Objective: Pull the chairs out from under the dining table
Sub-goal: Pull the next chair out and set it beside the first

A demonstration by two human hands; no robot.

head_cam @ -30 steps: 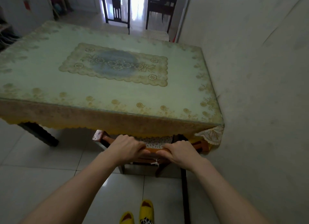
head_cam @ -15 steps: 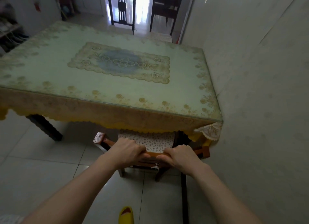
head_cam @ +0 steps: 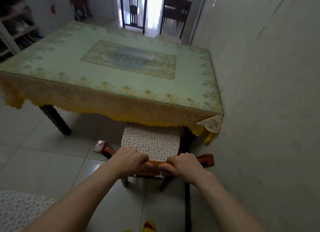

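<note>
A wooden chair with a flower-print seat cushion [head_cam: 152, 141] stands at the near edge of the dining table [head_cam: 121, 72], which wears a pale green and yellow lace-pattern cloth. About half of the cushion shows in front of the cloth's hem. My left hand [head_cam: 129, 160] and my right hand [head_cam: 186, 165] both grip the chair's orange-brown top rail [head_cam: 156, 163], side by side. The chair's front part is hidden under the table.
A pale wall [head_cam: 268, 110] runs close along the table's right side. Two dark chairs [head_cam: 133, 12] stand beyond the far end, by a bright doorway. A shelf rack [head_cam: 15, 27] is at far left. Another flower-print cushion [head_cam: 19, 211] shows at bottom left. A dark table leg [head_cam: 55, 119] stands left.
The chair has slid toward me out from under the table; much more of its cushion shows. Both hands kept their grip on the rail and moved back with it.
</note>
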